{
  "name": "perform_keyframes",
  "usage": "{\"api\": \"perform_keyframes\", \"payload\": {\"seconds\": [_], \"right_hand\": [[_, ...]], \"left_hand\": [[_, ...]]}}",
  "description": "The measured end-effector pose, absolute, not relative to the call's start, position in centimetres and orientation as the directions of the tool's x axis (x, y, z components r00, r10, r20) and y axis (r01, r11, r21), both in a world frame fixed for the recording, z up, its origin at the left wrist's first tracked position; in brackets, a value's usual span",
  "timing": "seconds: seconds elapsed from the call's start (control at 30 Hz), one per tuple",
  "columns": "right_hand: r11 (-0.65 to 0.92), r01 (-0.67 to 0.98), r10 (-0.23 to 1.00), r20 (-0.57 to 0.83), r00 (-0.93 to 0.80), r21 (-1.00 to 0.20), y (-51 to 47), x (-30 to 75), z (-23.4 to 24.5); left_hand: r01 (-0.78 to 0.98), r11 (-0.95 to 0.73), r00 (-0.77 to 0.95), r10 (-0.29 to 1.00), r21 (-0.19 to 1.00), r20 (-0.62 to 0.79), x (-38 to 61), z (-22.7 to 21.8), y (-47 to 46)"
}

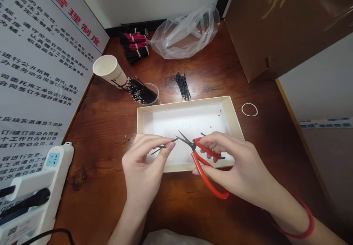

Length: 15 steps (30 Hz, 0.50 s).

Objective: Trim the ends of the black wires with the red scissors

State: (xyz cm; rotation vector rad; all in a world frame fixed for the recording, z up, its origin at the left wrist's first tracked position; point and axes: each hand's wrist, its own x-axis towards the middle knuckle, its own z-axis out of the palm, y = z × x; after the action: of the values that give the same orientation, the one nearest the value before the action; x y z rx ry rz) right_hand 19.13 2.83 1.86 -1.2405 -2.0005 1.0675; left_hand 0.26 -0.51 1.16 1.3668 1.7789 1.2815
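My left hand is closed in a pinch on a short black wire, whose tip sticks out past the thumb and forefinger. My right hand grips red-handled scissors, the fingers around the handles. The slim blades are slightly parted and point left, close to the wire's tip. Both hands are over a shallow cream box with a white bottom. Small dark and red scraps lie inside it. Black ends show beside my right fingers; whether they belong to one wire I cannot tell.
Behind the box lie loose black wires. A clear cup of black wires and a paper cup stand left. Farther back are banded bundles and a plastic bag. A rubber band lies right, a power strip left.
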Motion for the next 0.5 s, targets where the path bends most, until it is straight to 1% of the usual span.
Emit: {"api": "perform_keyframes", "payload": {"seconds": [0.27,0.5], "right_hand": [[0.276,0.463,0.907,0.069,-0.414,-0.842,2.85,19.11,2.16],[0.222,0.455,0.914,0.022,-0.405,-0.862,2.61,19.05,2.31]], "left_hand": [[0.447,0.001,-0.322,0.933,0.895,0.159,0.26,1.04,-0.55],[0.527,-0.094,-0.256,0.930,0.844,0.263,-0.09,0.63,-0.66]]}}
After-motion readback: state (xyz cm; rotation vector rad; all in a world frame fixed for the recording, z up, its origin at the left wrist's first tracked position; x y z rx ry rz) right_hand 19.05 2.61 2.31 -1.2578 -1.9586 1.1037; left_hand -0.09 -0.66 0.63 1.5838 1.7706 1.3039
